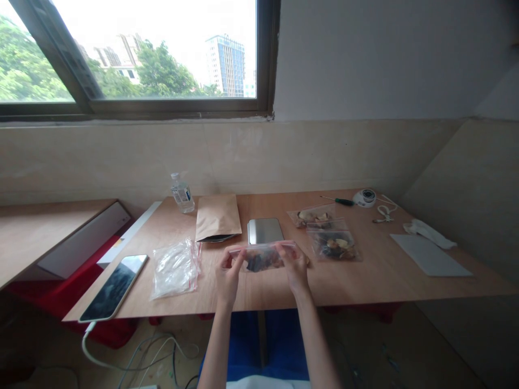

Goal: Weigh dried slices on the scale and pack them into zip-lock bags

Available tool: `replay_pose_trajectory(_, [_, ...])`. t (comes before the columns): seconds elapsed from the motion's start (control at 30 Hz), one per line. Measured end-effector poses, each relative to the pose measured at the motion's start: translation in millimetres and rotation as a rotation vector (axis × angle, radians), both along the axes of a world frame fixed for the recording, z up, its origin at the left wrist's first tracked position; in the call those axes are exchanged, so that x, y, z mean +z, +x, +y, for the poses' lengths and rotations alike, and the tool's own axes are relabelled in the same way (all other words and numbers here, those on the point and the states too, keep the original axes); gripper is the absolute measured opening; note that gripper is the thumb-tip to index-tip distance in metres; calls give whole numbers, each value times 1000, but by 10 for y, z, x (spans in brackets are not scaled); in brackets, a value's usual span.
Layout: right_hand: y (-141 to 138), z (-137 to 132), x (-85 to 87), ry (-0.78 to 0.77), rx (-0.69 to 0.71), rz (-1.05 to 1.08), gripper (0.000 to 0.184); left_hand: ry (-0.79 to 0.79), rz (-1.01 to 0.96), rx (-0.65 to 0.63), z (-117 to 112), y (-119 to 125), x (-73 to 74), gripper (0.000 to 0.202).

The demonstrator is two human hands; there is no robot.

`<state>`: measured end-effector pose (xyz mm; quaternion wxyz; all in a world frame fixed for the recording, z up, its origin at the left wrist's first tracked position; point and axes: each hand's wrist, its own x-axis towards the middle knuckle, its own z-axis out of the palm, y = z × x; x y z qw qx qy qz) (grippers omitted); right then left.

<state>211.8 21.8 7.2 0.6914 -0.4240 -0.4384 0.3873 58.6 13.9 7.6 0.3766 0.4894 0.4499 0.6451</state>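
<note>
Between my two hands is a clear zip-lock bag (265, 260) with dark and brown dried pieces inside. My left hand (230, 267) pinches the left end of its red-edged top strip, and my right hand (294, 263) grips the right end. The bag is held just in front of a silver digital scale (264, 229), partly covering it. To the right lie two more filled zip-lock bags, a nearer bag (334, 243) with dark and pale pieces and a farther bag (312, 216). Left of my hands rests a stack of clear zip-lock bags (174, 268).
A brown paper pouch (219, 216) and a water bottle (183, 193) stand at the back left. A phone (114, 288) with a white cable lies at the left edge. Rightward are a screwdriver (344, 201), a dome camera (365, 198), a white sheet (430, 254) and a tissue (432, 233).
</note>
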Motion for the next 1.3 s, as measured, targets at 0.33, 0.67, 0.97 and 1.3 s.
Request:
replay_pose_trajectory(0.33, [-43, 24, -39, -17, 6, 11, 17, 79, 48, 108, -21, 21, 23, 16])
replay_pose_trajectory(0.67, [-31, 34, -80, -80, 123, -6, 21, 25, 11, -57, 12, -43, 7, 17])
replay_pose_trajectory(0.97, [-15, 15, -18, -57, 125, -77, 21, 0, 6, -86, 4, -10, 7, 19])
replay_pose_trajectory(1.3, [5, 9, -14, -38, 127, -138, 16, -19, 11, -61, 4, -18, -16, 20])
